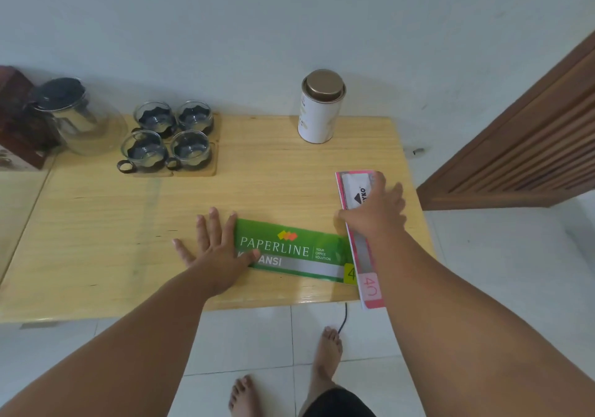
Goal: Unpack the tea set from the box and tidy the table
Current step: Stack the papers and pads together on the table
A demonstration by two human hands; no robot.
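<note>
A glass teapot (80, 120) with a dark lid stands at the table's far left, in front of a dark red box (14, 120). Several glass cups (167, 136) with black holders sit on wooden coasters beside it. My left hand (214, 249) lies flat, fingers spread, on the left end of a green Paperline booklet (299, 252) near the front edge. My right hand (375, 210) presses flat on a pink and white booklet (360, 210) that overlaps the green one's right end and juts over the table's front edge.
A white tin (320, 107) with a bronze lid stands at the back right of the wooden table (112, 223). A brown slatted wooden panel (521, 152) leans at the right. A black cable (344, 316) hangs below the table front, above my bare feet on white tiles.
</note>
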